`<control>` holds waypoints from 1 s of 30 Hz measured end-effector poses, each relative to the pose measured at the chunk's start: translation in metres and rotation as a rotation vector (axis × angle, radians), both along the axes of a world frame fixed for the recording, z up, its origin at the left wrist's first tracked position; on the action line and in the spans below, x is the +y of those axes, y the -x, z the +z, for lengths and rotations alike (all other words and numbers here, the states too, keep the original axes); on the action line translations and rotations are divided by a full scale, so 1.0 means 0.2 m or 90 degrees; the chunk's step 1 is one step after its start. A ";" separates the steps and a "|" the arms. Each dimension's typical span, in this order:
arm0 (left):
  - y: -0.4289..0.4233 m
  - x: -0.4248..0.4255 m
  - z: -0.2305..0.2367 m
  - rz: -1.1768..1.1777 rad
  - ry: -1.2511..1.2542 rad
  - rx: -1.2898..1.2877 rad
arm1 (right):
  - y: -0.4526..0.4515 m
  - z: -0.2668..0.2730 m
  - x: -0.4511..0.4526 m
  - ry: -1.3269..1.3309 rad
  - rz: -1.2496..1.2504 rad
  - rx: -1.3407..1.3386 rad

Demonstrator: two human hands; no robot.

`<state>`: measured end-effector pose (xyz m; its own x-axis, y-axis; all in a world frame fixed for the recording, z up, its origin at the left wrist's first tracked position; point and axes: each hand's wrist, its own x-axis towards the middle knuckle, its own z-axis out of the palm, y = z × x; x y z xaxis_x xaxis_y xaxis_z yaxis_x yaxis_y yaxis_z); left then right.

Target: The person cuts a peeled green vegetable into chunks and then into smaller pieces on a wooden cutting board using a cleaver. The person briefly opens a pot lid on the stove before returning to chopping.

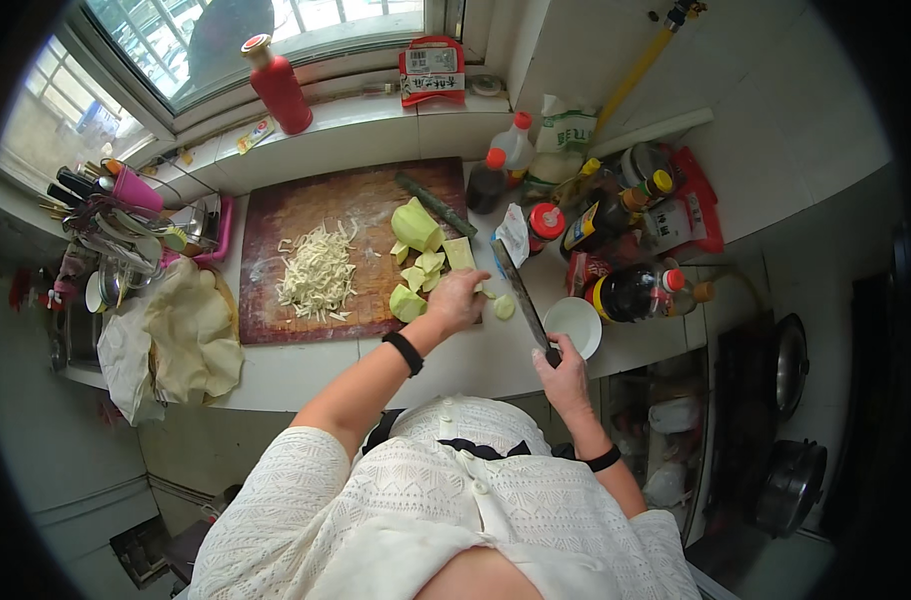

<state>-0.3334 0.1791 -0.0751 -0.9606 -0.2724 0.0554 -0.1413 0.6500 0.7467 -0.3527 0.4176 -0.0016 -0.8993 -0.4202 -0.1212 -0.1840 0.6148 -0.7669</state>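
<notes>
My left hand (pixel 458 300) is at the right edge of the wooden cutting board (pixel 380 187), over small pale green vegetable pieces; whether its fingers hold one cannot be told. My right hand (pixel 563 371) grips the black handle of a kitchen knife (pixel 521 289), its blade pointing away from me over the counter. Cut green vegetable chunks (pixel 430 262) and a larger peeled piece (pixel 418 225) lie left of my left hand. A heap of pale cut strips (pixel 317 271) sits mid-board. One flat green slice (pixel 504 307) lies on the counter beside the board.
A white bowl (pixel 573 328) stands beside the knife. Sauce bottles (pixel 635 292) and a red-lidded jar (pixel 546 222) crowd the right. A dark green cylindrical item (pixel 434 203) lies on the board's far side. Crumpled cloth (pixel 193 330) and a utensil rack (pixel 223 229) are at left.
</notes>
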 end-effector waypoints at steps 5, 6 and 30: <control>-0.24 -0.24 0.02 0.135 0.014 0.049 | -0.06 0.04 -0.03 -0.107 0.081 -0.015; -0.31 -0.28 0.02 0.157 0.044 0.030 | -0.07 0.04 -0.04 -0.130 0.103 -0.037; -0.59 -0.44 -0.10 0.016 0.115 0.030 | -0.23 -0.21 -0.54 -0.115 0.181 0.111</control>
<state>-0.2162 0.0917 -0.0950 -0.9488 -0.2780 0.1499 -0.1272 0.7708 0.6242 -0.3072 0.3088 -0.0429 -0.7629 -0.6425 -0.0718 -0.4850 0.6423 -0.5934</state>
